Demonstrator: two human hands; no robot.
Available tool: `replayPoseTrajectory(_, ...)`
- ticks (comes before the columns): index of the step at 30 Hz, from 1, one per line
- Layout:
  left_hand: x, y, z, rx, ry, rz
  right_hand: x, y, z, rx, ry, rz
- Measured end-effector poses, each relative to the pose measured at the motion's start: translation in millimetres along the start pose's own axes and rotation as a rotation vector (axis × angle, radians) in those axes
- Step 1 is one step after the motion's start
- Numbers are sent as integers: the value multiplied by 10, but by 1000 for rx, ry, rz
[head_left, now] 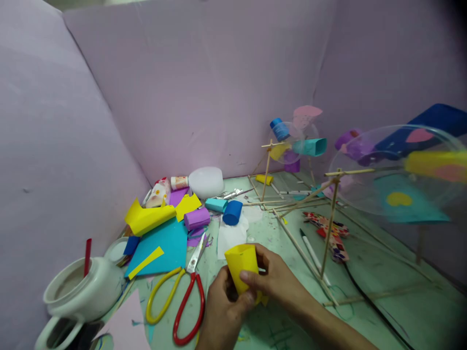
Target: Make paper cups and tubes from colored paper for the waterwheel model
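Both my hands hold a yellow paper roll point(241, 265) low in the middle of the view, just above the green table point(365, 272). My left hand point(224, 311) grips its lower end from below, fingers curled. My right hand point(277, 282) pinches its side, the thumb laid across the paper. A pair of scissors point(182, 296) with one yellow and one red handle lies just left of my hands. A white sheet point(230, 237) lies right behind the roll.
Paper rolls in blue point(232, 212), purple point(197, 218) and teal point(216, 204) lie behind, with yellow and cyan sheets point(164, 245). A white jar point(85, 291) stands at the left. Two stick frames carrying clear discs point(394, 170) rise at the right. Purple walls enclose the table.
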State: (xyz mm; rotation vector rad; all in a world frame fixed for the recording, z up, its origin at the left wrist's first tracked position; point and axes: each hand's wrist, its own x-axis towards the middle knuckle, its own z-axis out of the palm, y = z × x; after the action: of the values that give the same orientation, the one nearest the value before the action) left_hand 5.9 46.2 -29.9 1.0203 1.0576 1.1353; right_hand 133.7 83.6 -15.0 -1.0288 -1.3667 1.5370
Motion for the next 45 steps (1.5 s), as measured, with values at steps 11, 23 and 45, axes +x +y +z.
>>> replayPoseTrajectory(11,34,-38,-9,-62,-29,34,15,-12,25,59,32,82)
replayPoseTrajectory(23,38,-86,-7,82,122,-22,32,70,-37,156,11,16)
replayPoseTrajectory(45,121,364,-526,1508,372,-47,59,-41,-128,298,370,25)
